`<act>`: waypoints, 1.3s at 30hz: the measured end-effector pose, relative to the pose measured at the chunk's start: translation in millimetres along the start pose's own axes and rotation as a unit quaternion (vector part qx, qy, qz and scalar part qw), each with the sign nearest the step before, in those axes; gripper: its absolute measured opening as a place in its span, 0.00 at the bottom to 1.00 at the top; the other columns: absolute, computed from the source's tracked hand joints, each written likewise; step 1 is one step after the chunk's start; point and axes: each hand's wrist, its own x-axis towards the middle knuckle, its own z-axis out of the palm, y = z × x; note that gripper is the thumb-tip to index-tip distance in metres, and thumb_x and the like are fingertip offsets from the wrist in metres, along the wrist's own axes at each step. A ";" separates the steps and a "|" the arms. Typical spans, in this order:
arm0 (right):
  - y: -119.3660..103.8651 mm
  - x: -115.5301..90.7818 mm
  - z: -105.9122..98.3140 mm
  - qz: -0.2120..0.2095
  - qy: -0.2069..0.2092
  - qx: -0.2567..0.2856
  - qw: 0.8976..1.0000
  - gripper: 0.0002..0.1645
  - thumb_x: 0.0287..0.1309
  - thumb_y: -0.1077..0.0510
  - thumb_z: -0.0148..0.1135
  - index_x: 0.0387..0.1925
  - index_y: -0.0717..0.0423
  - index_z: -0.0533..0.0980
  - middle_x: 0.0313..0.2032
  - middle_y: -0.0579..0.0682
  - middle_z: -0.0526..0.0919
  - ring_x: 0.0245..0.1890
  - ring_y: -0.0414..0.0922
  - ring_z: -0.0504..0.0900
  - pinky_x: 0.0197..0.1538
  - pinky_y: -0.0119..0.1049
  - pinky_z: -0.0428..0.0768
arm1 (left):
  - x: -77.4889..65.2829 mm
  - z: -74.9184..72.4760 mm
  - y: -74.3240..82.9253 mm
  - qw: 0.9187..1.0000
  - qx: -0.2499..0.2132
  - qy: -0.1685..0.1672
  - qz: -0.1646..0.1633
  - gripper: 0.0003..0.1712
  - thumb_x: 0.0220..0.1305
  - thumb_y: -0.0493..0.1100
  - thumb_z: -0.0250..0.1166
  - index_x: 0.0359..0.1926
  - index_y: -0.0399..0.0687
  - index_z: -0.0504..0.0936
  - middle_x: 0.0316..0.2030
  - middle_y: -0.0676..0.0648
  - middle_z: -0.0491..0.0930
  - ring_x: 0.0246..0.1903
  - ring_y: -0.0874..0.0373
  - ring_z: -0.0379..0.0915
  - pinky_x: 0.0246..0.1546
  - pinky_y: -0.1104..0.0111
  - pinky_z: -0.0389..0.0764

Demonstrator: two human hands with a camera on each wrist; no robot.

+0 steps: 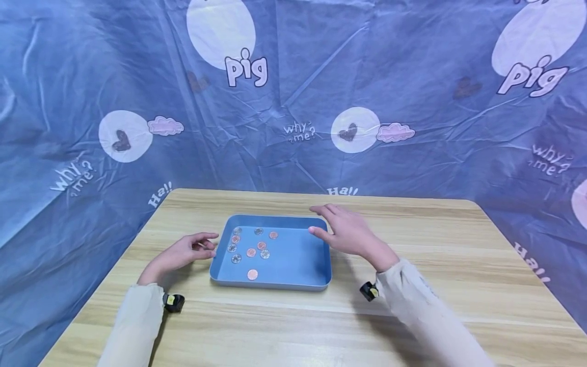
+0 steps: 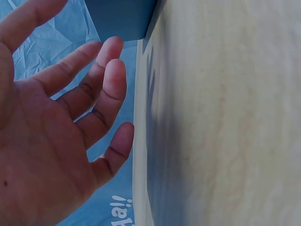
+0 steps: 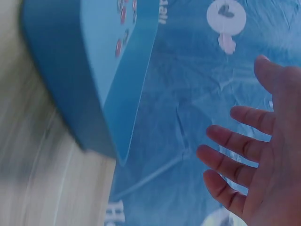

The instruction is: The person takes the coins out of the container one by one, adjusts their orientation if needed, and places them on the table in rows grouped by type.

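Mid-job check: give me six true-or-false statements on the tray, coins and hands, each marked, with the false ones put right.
1. The coins lie inside the tray. True.
2. All the coins are the same colour. False: some are coppery, others silvery.
3. The right hand holds nothing. True.
4. In the head view, most coins lie in the tray's right half. False: they are gathered in its left half.
5. The left hand is at the tray's left side. True.
6. The tray lies upside down. False: it stands open side up.
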 end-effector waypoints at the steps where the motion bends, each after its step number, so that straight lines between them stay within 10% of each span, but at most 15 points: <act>1: -3.7 2.8 2.2 -0.006 0.000 0.002 1.000 0.35 0.65 0.34 0.51 0.66 0.47 0.68 0.60 0.51 0.76 0.61 0.52 0.75 0.57 0.53 0.76 | 0.3 0.3 0.4 1.000 -0.001 -0.002 0.000 0.35 0.63 0.45 0.65 0.65 0.32 0.67 0.45 0.40 0.79 0.42 0.58 0.73 0.44 0.73 0.74; 21: -50.3 37.3 50.5 -0.024 -0.092 0.098 0.991 0.27 0.65 0.40 0.56 0.60 0.47 0.73 0.53 0.48 0.79 0.51 0.47 0.80 0.50 0.47 0.79 | 6.6 3.8 -2.1 0.999 -0.028 -0.013 -0.010 0.33 0.60 0.41 0.66 0.65 0.34 0.68 0.42 0.42 0.79 0.38 0.58 0.73 0.39 0.73 0.74; 39: -59.7 72.8 78.9 -0.033 -0.205 0.239 0.949 0.14 0.56 0.62 0.66 0.47 0.56 0.81 0.37 0.49 0.83 0.38 0.44 0.78 0.39 0.31 0.74 | 6.7 2.2 -4.3 0.997 -0.067 -0.027 -0.006 0.35 0.60 0.38 0.66 0.66 0.30 0.64 0.43 0.38 0.77 0.37 0.61 0.72 0.37 0.74 0.74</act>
